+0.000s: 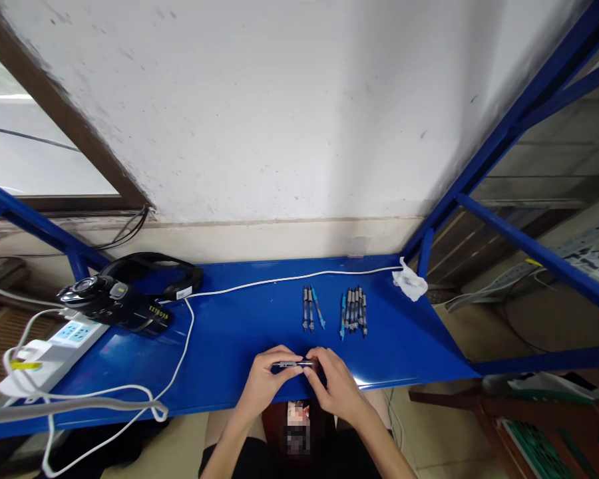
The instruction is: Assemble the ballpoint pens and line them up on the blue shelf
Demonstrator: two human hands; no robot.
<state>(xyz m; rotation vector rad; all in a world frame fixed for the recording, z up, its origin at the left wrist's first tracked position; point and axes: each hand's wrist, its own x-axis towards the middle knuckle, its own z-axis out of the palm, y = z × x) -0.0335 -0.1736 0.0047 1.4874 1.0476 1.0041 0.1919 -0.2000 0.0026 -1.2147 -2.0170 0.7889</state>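
Both hands meet at the near edge of the blue worktop, sharing one dark pen. The left hand is closed narrowly on the pen's left end, thumb and fingertips pinching the barrel. The right hand is closed on the other end, its fingers curled over the tip. The pen lies level between them, just above the worktop surface.

Just beyond the fingertips of the right hand, a group of three pens lies loose on the worktop, two grey and one blue, side by side and pointing away from the person. A larger bunch of pens lies near them, further to the right of the right hand, packed together with one blue pen on its left side.

Well beyond both hands a white cable runs across the worktop. A crumpled tissue sits far out past the right hand. Well apart to the left of the left hand are a black headset and a white power strip.
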